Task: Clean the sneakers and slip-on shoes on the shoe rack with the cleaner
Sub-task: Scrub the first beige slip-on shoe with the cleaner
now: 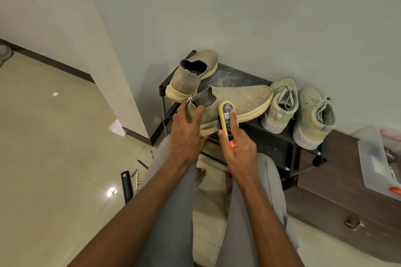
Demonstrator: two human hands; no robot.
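Observation:
A beige knit slip-on shoe [243, 98] lies across the front of the black shoe rack [234, 76], toe pointing right. My left hand [187, 132] grips its heel end. My right hand [238, 149] holds a yellow-edged cleaner sponge applicator [226, 119] and presses it against the side of that shoe. The second slip-on [193, 76] stands at the rack's back left, heel toward me. Two pale green lace-up sneakers [282, 104] [314, 119] sit at the rack's right end.
A brown drawer unit [338, 206] with a clear plastic box [375, 158] stands to the right. Pens, batteries and a black remote [127, 186] lie on the tiled floor at left. A wall corner rises left of the rack. My legs and bare feet are below.

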